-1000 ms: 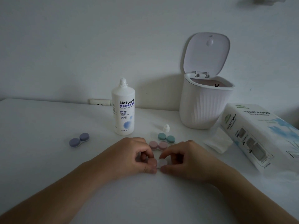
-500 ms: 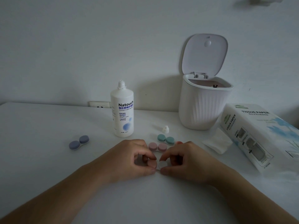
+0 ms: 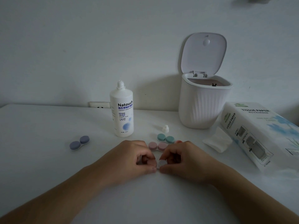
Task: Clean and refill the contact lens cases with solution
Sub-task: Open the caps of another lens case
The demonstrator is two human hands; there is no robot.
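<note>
Head view, looking down at a white tabletop (image 3: pixel 48 175) in dim light. Both hands meet at the centre, close to the person. The left hand (image 3: pixel 129 159) has its fingers curled, thumb and fingertips pinching one end of a small twin-cup plastic contact lens case (image 3: pixel 159 164). The right hand (image 3: pixel 182 159) is curled the same way, pinching the other end, where a pale round screw cap shows between the fingertips. Most of the case is hidden by the fingers, so its colour is hard to tell.

This case is likely very light, rigid and smooth, possibly slippery if wet. It seems best held by the ridged cap edges, one cup steadied while the other cap turns.

Just behind the hands lies a pink twin-cup lens case (image 3: pixel 157 146), capped, and behind that a teal twin-cup lens case (image 3: pixel 165 138). A purple twin-cup lens case (image 3: pixel 79 142) lies well apart to the left. A tall white plastic solution bottle (image 3: pixel 122 113) stands upright with its small white nozzle cap (image 3: pixel 165 128) off, resting near the teal case.
</note>
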